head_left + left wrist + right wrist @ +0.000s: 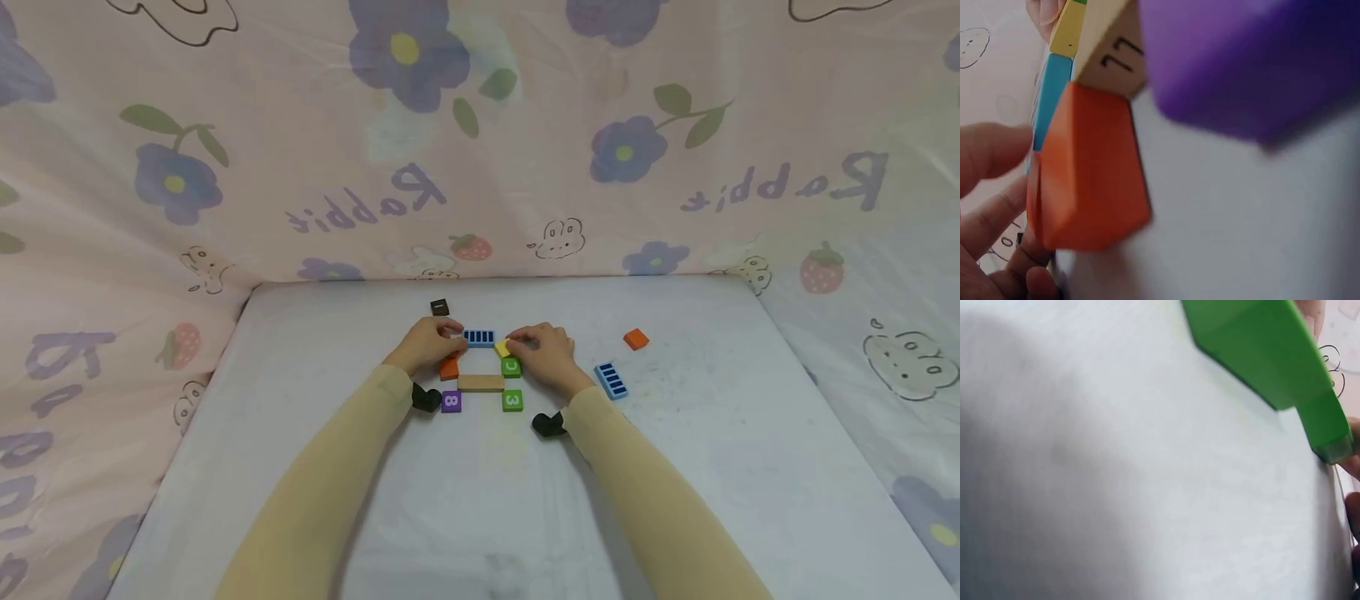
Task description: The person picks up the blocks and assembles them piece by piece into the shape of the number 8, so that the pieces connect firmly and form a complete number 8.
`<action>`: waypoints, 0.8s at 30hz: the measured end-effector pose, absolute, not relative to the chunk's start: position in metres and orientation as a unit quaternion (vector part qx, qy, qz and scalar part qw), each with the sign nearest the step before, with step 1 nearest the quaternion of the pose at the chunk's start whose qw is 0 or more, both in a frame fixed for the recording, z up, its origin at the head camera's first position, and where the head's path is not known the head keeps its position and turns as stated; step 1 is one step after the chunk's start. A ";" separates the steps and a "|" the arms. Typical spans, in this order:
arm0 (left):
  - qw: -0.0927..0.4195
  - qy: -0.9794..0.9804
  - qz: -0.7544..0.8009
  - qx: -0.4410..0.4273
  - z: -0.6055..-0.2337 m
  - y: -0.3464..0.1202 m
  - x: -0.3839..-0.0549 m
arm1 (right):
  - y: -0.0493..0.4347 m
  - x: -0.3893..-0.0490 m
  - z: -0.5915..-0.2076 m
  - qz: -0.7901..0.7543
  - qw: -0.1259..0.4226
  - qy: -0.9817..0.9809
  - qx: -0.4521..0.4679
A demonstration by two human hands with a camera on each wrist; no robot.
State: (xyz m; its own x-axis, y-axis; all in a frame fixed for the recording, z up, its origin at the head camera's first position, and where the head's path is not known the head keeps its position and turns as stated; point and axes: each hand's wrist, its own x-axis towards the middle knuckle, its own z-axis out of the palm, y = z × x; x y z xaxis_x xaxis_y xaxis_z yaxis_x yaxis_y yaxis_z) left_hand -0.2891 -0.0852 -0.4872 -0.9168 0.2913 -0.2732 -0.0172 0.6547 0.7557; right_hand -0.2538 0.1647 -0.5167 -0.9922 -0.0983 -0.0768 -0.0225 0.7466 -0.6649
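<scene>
My left hand (429, 343) is at the left side of a small block layout, its thumb and fingers around an orange block (1034, 200). Nearer to me lies another orange block (448, 369). On the right side my right hand (546, 354) pinches a yellow block (502, 348) beside a green block marked C (511, 367). Between the hands, a blue block with dark bars (478, 337) forms the far side. A plain wooden block (481, 383) crosses the middle, with a purple 8 block (451, 402) and green 3 block (512, 401) at its near corners.
Apart on the right lie a second blue barred block (611, 381) and a loose orange block (636, 339). A dark brown block (439, 307) sits beyond my left hand. Printed cloth walls (510, 167) enclose the white tabletop (480, 483) behind and at the sides.
</scene>
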 end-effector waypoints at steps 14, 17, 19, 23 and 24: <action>0.184 0.901 0.387 0.061 -0.481 -0.075 -0.288 | 0.165 -0.256 -0.520 -0.350 0.057 0.935 -0.027; 0.185 0.903 0.384 0.061 -0.482 -0.075 -0.288 | 0.165 -0.256 -0.520 -0.350 0.057 0.935 -0.027; 0.185 0.903 0.383 0.062 -0.482 -0.075 -0.289 | 0.165 -0.256 -0.520 -0.350 0.057 0.935 -0.027; 0.184 0.902 0.385 0.062 -0.484 -0.076 -0.290 | 0.165 -0.256 -0.520 -0.350 0.057 0.935 -0.026; 0.183 0.902 0.386 0.062 -0.484 -0.076 -0.290 | 0.165 -0.256 -0.520 -0.349 0.057 0.935 -0.026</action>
State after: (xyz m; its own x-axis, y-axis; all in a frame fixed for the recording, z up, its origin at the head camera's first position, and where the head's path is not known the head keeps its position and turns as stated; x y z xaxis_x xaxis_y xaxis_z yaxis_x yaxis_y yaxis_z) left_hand -0.2896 -0.0759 -0.4840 -0.9256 0.2521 -0.2822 -0.0297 0.6950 0.7184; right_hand -0.2564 0.1652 -0.5198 -0.9923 -0.0874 -0.0883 -0.0081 0.7547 -0.6561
